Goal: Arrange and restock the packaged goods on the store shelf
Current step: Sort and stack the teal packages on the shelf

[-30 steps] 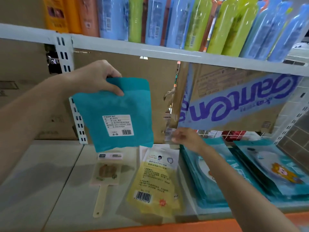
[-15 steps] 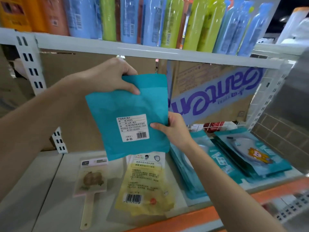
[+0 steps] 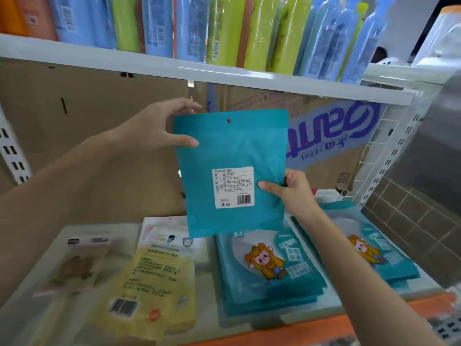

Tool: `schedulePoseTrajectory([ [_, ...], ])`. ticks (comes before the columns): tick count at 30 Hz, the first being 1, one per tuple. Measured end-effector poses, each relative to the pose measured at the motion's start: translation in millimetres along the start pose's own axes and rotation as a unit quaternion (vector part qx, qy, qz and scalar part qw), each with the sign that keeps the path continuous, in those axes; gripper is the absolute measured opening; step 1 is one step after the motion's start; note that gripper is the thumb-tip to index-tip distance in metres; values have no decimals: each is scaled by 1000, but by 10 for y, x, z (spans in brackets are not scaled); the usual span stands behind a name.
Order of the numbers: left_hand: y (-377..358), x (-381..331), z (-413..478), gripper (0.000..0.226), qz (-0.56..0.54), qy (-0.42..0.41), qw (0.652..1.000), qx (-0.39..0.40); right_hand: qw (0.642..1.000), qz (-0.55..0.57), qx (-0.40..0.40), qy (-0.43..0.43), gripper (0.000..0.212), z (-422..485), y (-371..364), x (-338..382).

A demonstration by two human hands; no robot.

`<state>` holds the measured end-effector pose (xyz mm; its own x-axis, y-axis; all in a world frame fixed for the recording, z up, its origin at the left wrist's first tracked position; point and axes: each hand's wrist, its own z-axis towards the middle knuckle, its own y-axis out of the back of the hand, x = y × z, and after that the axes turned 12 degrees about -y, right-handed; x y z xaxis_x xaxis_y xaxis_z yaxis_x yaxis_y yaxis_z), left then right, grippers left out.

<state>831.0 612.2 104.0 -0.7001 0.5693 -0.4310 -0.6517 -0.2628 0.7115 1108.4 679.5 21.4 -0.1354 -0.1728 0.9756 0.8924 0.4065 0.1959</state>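
A teal pouch (image 3: 232, 148) with a white barcode label faces me, held upright above the shelf. My left hand (image 3: 154, 126) pinches its upper left edge, thumb on the front. My right hand (image 3: 291, 193) grips its lower right edge, thumb across the front beside the label. Under it on the shelf (image 3: 209, 260) lies a stack of teal cartoon packs (image 3: 264, 268); a second such stack (image 3: 369, 253) lies further right.
A yellow pack (image 3: 149, 285) and a clear pack with a wooden brush (image 3: 72, 268) lie on the left. Blue and green bottles (image 3: 249, 28) fill the upper shelf. Cardboard boxes (image 3: 321, 136) back the bay. A wire divider (image 3: 389, 136) closes the right side.
The pouch has moved right and turned upright, over the cartoon packs. My left hand's grip has shifted to the pouch's upper left edge. My right hand still holds the lower right edge.
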Motion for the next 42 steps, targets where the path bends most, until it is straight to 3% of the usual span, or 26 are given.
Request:
schedulePoseTrajectory([
  [4, -431, -144, 159, 83, 106, -34, 993, -32, 999, 31, 21, 3, 22, 49, 607, -100],
  [9, -864, -363, 216, 98, 225, -81, 971, -11, 996, 47, 67, -17, 17, 75, 1159, -262],
  [10, -931, -390, 217, 99, 265, -94, 960, -2, 995, 49, 79, -22, 22, 79, 1241, -286],
  [13, -1105, -497, 230, 92, 376, -146, 915, 19, 992, 63, 95, -45, 68, 95, 1431, -320],
  [15, -1195, -560, 243, 85, 406, -176, 896, 25, 988, 88, 110, -67, 76, 106, 1516, -347],
  [22, -1376, -653, 287, 37, 395, -270, 878, 17, 959, 141, 172, -175, 75, 101, 1583, -329],
  [27, -1372, -679, 351, 13, 344, -285, 893, -53, 950, 147, 176, -211, 76, 64, 1497, -298],
  [29, -1370, -676, 362, 14, 342, -302, 889, -34, 950, 140, 162, -226, 67, 50, 1462, -279],
  [32, -1406, -694, 367, 18, 313, -313, 897, -8, 944, 133, 141, -268, 21, 14, 1419, -254],
  [34, -1414, -728, 375, 18, 275, -296, 915, -19, 940, 125, 136, -286, 8, 2, 1405, -256],
  [36, -1401, -772, 394, 18, 251, -280, 926, -16, 938, 114, 141, -295, 17, -23, 1375, -248],
  [39, -1361, -824, 437, 24, 242, -263, 934, -2, 957, 11, 124, -263, 41, -16, 1345, -272],
  [42, -1336, -823, 475, 31, 253, -244, 936, 24, 973, -68, 94, -198, 37, -55, 1327, -196],
])
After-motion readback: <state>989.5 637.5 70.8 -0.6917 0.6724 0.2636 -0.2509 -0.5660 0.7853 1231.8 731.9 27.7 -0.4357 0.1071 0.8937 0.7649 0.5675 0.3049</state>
